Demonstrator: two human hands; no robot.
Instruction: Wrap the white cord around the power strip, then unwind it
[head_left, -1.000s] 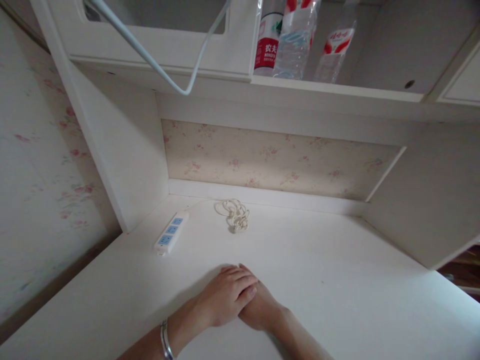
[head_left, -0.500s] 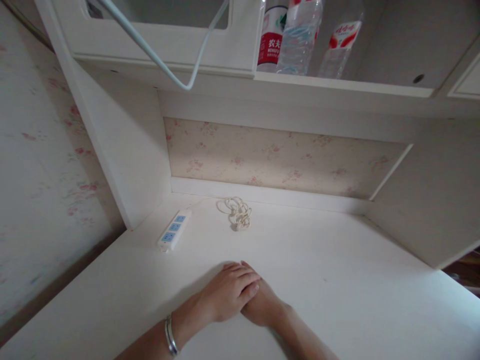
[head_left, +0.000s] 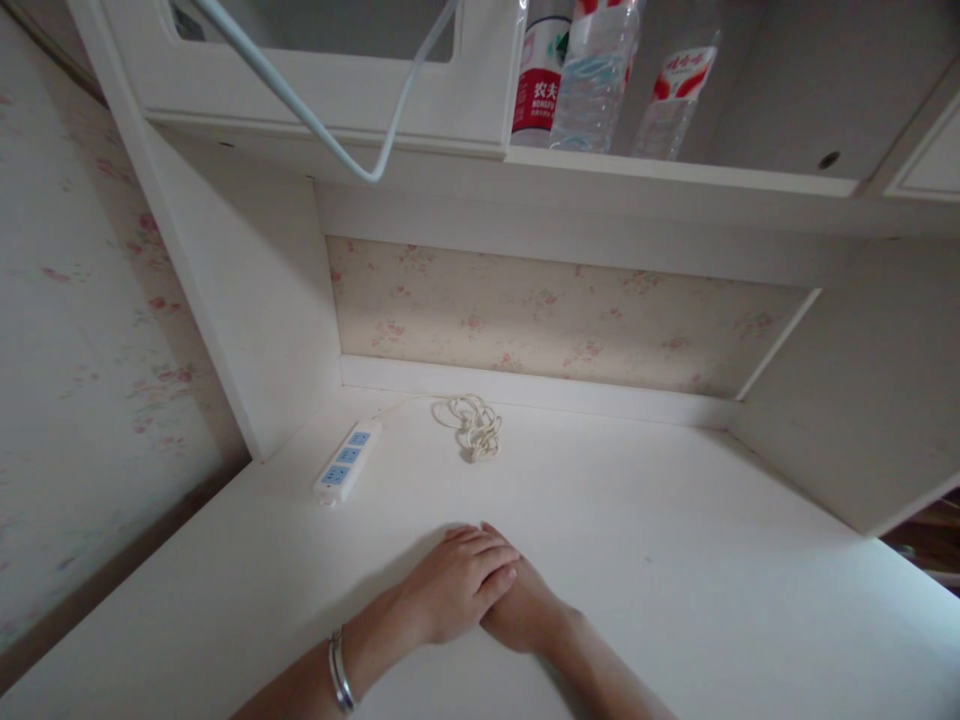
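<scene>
My left hand (head_left: 461,585), with a silver bracelet (head_left: 340,672) at its wrist, rests on the white desk (head_left: 675,510) and lies across my right hand (head_left: 521,610). Its fingers are stretched out over the back of the right hand, and I see no object in it. The right hand is underneath, and its fingers are mostly covered, so their pose is hidden. Beyond the hands, to the left, a white power strip (head_left: 346,462) with blue sockets lies on the desk. Its pale cord (head_left: 480,432) sits in a loose tangle near the back.
Overhead, a shelf (head_left: 675,172) holds several plastic bottles, among them a clear bottle (head_left: 592,85) and a red-labelled bottle (head_left: 536,90). A pale blue bent rod or cable (head_left: 322,130) hangs down at upper left. White side panels (head_left: 247,280) flank the desk.
The view has shifted very slightly. Hands, power strip and cord stay where they were.
</scene>
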